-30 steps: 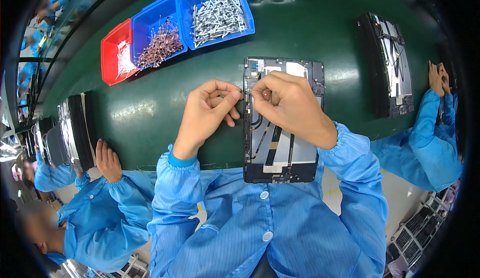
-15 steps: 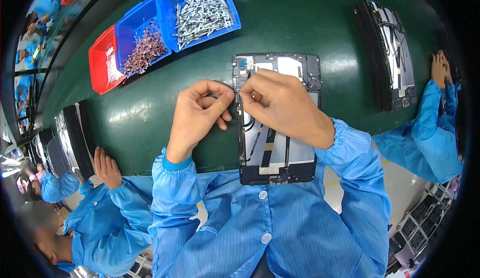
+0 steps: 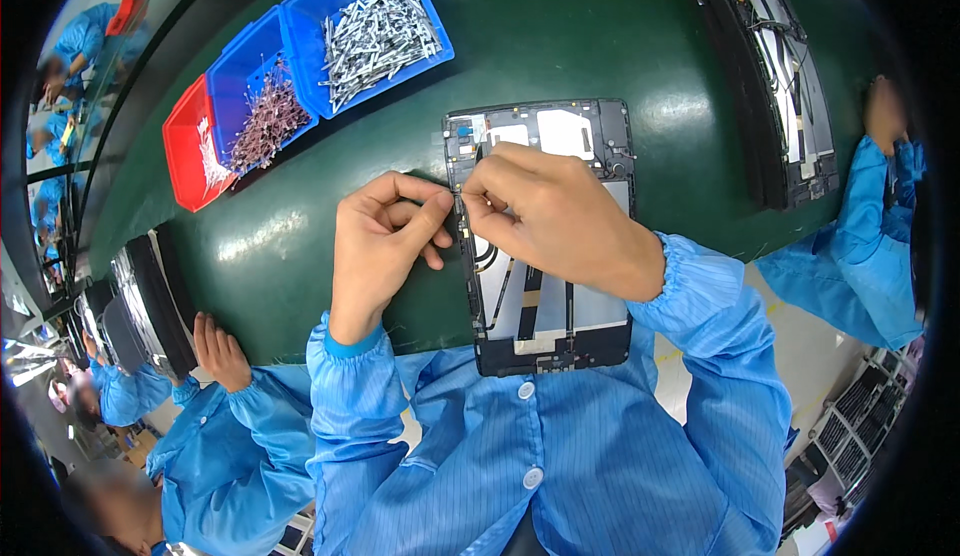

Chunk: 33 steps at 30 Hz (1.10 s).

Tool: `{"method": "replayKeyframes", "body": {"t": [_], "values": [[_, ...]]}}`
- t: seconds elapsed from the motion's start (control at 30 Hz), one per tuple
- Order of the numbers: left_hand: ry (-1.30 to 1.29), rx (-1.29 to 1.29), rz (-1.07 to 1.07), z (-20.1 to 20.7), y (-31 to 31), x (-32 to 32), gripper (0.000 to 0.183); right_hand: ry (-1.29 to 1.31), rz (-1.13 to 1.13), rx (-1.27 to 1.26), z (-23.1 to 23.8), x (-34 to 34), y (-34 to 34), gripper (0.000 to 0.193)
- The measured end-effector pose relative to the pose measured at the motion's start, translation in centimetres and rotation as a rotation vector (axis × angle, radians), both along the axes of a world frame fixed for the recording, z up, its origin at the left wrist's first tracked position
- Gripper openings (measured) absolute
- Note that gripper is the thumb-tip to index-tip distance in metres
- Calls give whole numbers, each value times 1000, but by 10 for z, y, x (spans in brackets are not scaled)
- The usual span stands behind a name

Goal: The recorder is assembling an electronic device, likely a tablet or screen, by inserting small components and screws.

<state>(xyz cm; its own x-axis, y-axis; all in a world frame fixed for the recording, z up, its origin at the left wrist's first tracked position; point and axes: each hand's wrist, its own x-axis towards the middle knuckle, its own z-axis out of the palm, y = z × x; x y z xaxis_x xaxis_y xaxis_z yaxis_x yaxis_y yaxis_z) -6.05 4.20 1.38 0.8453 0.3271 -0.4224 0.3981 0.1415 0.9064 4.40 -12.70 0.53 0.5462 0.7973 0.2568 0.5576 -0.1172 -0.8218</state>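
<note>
An opened tablet body (image 3: 600, 341), black with white and metal parts inside, lies flat before me and overhangs the table's near edge. Flat black cables run down its middle. My left hand (image 3: 385, 241) is at its upper left edge, thumb and forefinger pinched together against the frame. Opposite it, my right hand (image 3: 550, 216) reaches across the tablet, its fingers closed in a pinch at the same edge. Whatever the two pinches hold is too small or hidden to make out.
On the green table (image 3: 560, 36), a red bin (image 3: 180, 156) of white pieces adjoins a blue bin (image 3: 235, 71) of thin reddish parts and another blue bin (image 3: 300, 26) of silvery strips. Stacked tablet bodies (image 3: 790, 96) lie right; more stacked devices (image 3: 150, 301) stand left, beside a co-worker's hand (image 3: 222, 353).
The whole view has shifted slightly, so the bins and tablet appear further left. Both my hands stay pinched at the tablet's left edge, with little movement relative to it.
</note>
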Motion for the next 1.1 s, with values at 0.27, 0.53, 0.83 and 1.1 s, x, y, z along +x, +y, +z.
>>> {"method": "replayKeyframes", "body": {"t": [0.27,0.53,0.83,1.1], "values": [[41,-19,13,3,0,2,7,4,2,-10,1,-1,0,9],[77,-17,26,6,-3,6,6,7,8,3,1,0,-1,10],[80,5,20,4,-3,7,7,-5,-8,43,2,-1,0,10],[38,38,-60,5,1,8,20,-51,-110,3,9,0,2,10]]}}
